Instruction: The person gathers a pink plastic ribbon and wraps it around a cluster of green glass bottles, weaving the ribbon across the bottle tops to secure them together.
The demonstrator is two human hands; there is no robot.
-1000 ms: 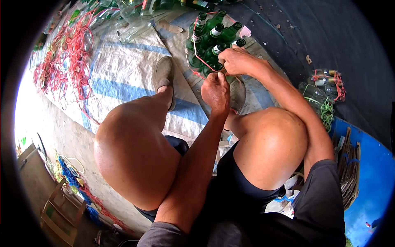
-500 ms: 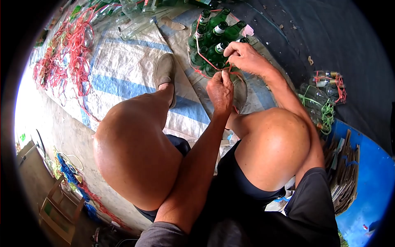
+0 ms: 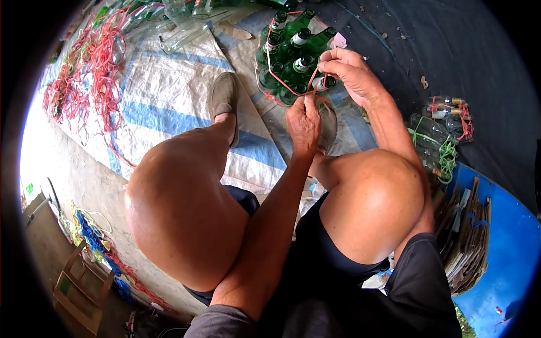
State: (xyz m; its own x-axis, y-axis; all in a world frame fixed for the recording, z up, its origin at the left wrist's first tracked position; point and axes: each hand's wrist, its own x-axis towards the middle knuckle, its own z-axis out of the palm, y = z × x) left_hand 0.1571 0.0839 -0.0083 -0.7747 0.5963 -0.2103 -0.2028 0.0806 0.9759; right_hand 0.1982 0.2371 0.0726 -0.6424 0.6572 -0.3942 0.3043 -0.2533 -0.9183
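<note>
A cluster of upright green glass bottles [image 3: 288,54] stands beyond my feet, with red plastic string [image 3: 286,85] looped around and across it. My left hand [image 3: 304,123] is at the cluster's near edge, thumb and forefinger pinched on the string. To its right and slightly farther off, my right hand [image 3: 350,74] pinches a raised length of the same string between thumb and fingertips. Strands run taut between the two hands, beside the necks of the nearest bottles. The left fingertips partly hide where the strands meet.
A striped white-and-blue sheet [image 3: 169,115] lies under my shoe [image 3: 224,96]. Tangled red string [image 3: 104,62] is heaped at the far left, near loose clear bottles [image 3: 183,38]. On the right lie tied clear bottles [image 3: 431,132] and stacked cardboard [image 3: 470,242]. A wooden frame [image 3: 79,293] stands lower left.
My right hand has moved up and to the right, drawing its length of string away from the left hand. The left hand stays pinched at almost the same spot.
</note>
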